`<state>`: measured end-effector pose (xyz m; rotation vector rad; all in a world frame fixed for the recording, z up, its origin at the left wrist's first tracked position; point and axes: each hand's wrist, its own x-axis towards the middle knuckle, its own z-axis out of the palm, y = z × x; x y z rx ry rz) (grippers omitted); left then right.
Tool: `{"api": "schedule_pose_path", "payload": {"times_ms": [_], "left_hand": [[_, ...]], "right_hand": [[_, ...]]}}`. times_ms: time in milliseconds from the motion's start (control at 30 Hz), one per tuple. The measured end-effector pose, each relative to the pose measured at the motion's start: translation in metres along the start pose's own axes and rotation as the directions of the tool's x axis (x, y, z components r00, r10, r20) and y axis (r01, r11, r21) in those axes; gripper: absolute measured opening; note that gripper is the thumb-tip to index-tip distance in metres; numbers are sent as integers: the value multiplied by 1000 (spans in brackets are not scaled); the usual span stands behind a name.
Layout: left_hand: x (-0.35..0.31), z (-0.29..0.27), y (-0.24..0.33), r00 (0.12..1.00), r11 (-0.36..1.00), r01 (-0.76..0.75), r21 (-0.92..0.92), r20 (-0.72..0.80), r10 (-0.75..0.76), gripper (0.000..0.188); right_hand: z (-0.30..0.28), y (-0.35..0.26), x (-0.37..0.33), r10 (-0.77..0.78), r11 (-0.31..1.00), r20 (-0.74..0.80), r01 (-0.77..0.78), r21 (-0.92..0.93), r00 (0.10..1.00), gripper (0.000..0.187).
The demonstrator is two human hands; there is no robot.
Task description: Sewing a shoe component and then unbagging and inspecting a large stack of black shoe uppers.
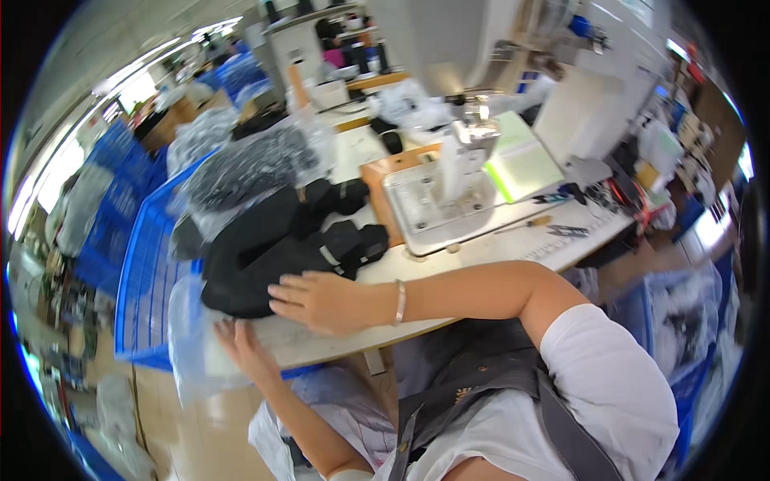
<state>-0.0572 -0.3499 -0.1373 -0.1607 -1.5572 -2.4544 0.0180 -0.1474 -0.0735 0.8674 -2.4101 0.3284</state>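
A bundle of black fabric pieces (253,264), with small pale tags or bands on the folded ends, lies on the left part of the white worktable (353,341). Across its near edge rests my right hand (333,303), fingers stretched out and gripping nothing. My left hand (249,353) is just below the bundle at the table's front left edge. Its fingers are apart, and I cannot tell whether the tips touch the cloth. To the right of the bundle stands a white sewing machine (461,172) with its lamp lit.
Behind the bundle lies a clear plastic bag of dark goods (249,164). A blue crate (140,297) adjoins the table's left end. An open notebook (521,156), snips (568,231) and cables lie right of the machine. Another plastic-lined bin (682,313) stands at the right.
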Motion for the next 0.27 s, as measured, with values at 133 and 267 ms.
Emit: {"api": "schedule_pose_path", "payload": {"times_ms": [133,267], "left_hand": [[-15,5,4,960,906,-253,339,-26,278,60],[-49,45,26,633,482,-675,559,104,767,60]], "right_hand": [[-78,-4,-100,-25,984,24,29,-176,999,41],[-127,11,-207,186,947,3,-179,-266,982,47]]}}
